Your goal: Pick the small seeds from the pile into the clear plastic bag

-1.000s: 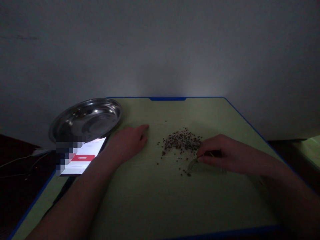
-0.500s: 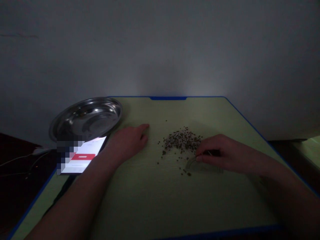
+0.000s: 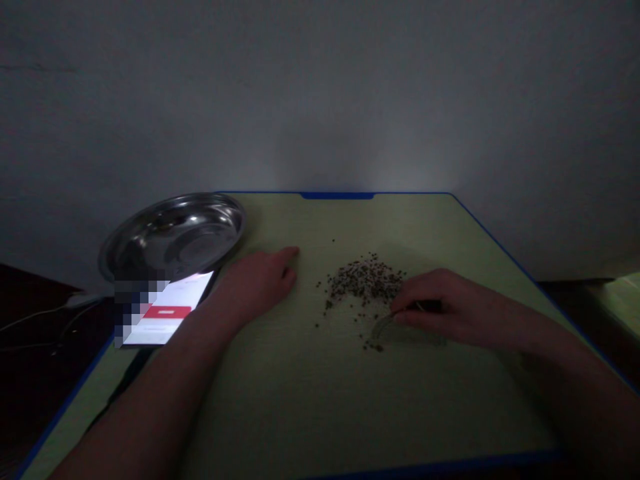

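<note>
A loose heap of small dark and pale grains, like beans or seeds, lies spread on the table. At its right edge, my right hand has its thumb and fingertips pinched together. What they hold, if anything, is too dark and small to make out. Just under that hand is a see-through, curved-edged thing, perhaps a clear container; whether my fingers touch it I cannot tell. My left hand rests on the table left of the heap, index finger stretched out and thumb apart, holding nothing.
A shiny steel basin stands tilted at the table's left back. In front of it lies a phone with a lit screen, partly behind my left forearm. The pale table has a blue edge; a grey wall rises behind it.
Almost nothing differs. Both hands keep their places, my right one still pinched by the heap's edge; the view shifts very slightly.
</note>
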`<state>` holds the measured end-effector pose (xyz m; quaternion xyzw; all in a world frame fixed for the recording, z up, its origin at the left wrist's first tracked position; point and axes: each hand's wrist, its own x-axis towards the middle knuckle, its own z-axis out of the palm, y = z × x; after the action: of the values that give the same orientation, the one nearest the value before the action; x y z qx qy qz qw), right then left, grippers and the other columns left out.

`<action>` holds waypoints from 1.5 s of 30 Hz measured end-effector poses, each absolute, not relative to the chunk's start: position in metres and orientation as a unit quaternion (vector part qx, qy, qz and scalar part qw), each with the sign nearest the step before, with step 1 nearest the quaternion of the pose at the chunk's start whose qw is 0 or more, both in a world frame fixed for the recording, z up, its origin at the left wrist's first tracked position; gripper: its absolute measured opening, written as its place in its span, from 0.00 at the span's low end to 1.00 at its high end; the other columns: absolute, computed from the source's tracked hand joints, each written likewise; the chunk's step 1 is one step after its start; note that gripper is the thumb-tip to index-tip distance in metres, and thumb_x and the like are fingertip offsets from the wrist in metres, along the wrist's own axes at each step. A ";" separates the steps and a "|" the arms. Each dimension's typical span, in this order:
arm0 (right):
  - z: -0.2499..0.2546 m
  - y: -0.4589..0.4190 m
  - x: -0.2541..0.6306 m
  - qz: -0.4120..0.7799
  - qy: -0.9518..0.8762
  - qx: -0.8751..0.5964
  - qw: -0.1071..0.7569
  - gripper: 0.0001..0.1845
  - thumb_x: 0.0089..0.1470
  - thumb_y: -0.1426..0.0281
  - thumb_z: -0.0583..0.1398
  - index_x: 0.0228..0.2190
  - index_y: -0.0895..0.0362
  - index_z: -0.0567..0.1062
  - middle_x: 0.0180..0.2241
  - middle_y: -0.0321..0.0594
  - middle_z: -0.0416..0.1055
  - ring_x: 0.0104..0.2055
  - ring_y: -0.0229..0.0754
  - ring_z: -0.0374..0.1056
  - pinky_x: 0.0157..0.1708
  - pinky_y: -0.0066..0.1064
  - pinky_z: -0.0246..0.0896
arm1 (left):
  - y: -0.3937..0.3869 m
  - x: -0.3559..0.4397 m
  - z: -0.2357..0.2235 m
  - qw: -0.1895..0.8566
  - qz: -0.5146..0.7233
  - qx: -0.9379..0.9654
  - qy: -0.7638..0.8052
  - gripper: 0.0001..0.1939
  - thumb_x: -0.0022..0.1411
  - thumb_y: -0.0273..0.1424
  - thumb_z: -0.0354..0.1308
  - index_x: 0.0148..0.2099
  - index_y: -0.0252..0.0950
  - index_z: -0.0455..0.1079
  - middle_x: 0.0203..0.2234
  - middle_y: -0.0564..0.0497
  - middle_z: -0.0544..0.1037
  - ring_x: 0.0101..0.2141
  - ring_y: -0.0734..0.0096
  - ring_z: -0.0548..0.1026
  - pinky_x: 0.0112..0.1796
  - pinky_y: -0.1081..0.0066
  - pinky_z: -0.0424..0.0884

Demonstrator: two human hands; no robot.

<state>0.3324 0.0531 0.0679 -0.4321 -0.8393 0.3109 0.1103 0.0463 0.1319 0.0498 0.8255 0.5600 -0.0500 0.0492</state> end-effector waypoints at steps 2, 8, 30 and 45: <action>0.068 0.053 0.334 0.313 -0.837 -0.434 0.113 0.13 0.62 0.64 0.57 0.32 0.57 0.78 0.26 0.36 0.72 0.27 0.36 0.65 0.28 0.28 0.55 | 0.132 0.046 0.050 0.050 -0.050 0.825 0.561 0.28 0.65 0.37 0.41 0.65 0.42 0.60 0.43 0.42 0.80 0.39 0.55 0.78 0.38 0.61 0.70; 0.068 0.053 0.334 0.319 -0.835 -0.434 0.110 0.13 0.62 0.64 0.57 0.32 0.57 0.78 0.27 0.36 0.73 0.28 0.36 0.66 0.29 0.29 0.56 | 0.132 0.047 0.049 0.054 -0.050 0.828 0.556 0.28 0.65 0.37 0.41 0.65 0.40 0.61 0.43 0.40 0.80 0.39 0.55 0.78 0.39 0.60 0.70; 0.066 0.052 0.331 0.321 -0.840 -0.423 0.107 0.13 0.62 0.64 0.57 0.33 0.56 0.79 0.27 0.36 0.73 0.28 0.37 0.67 0.29 0.29 0.56 | 0.131 0.048 0.050 0.049 -0.049 0.826 0.560 0.28 0.65 0.37 0.41 0.64 0.41 0.62 0.41 0.42 0.80 0.36 0.56 0.78 0.37 0.61 0.70; 0.071 0.051 0.342 0.352 -0.821 -0.446 0.059 0.15 0.61 0.61 0.57 0.30 0.56 0.78 0.26 0.37 0.73 0.27 0.38 0.66 0.27 0.29 0.58 | 0.131 0.048 0.051 0.048 -0.051 0.828 0.556 0.28 0.64 0.37 0.41 0.64 0.41 0.62 0.40 0.42 0.81 0.35 0.56 0.78 0.36 0.61 0.70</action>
<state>0.3421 0.0509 0.0712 -0.4457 -0.8210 0.3518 0.0593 0.0481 0.1308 0.0506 0.8280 0.5563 -0.0515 0.0478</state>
